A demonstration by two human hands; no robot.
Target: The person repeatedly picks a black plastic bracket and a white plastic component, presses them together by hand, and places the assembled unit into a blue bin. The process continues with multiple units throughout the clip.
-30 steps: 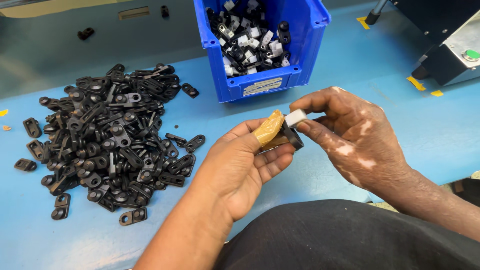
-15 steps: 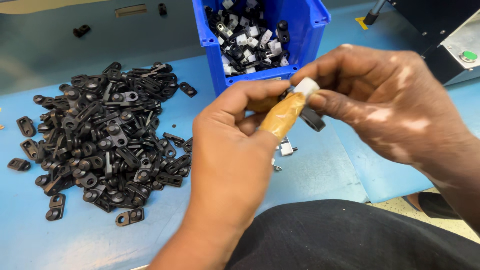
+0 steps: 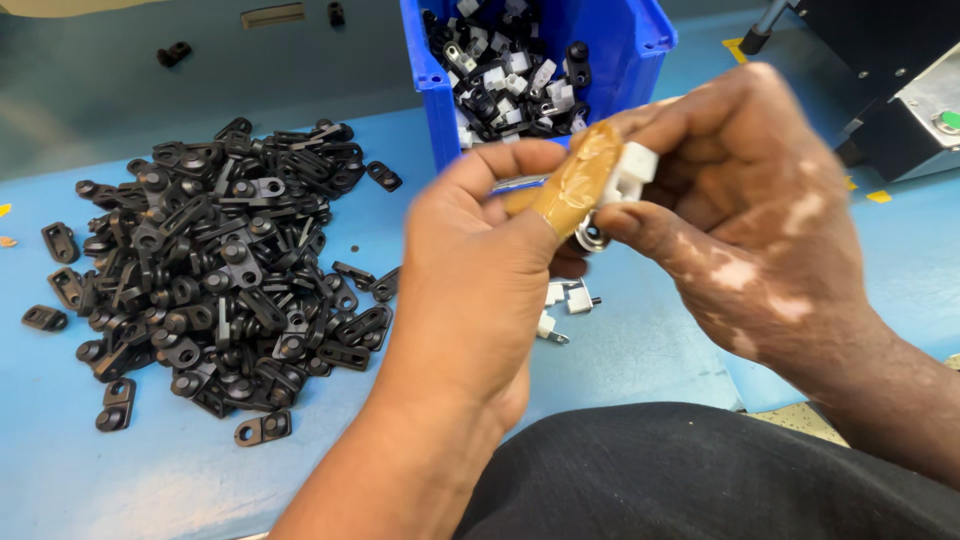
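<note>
My left hand (image 3: 480,270) and right hand (image 3: 740,210) pinch a small white plastic part (image 3: 630,175) together, raised just near of the blue bin (image 3: 640,50). Left lies a heap of black parts (image 3: 220,270); bare blue surface (image 3: 640,350) shows under my hands.

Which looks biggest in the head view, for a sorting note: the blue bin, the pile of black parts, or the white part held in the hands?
1. pile of black parts
2. blue bin, cut off at the top, so unsure
3. white part, smallest though nearest
</note>
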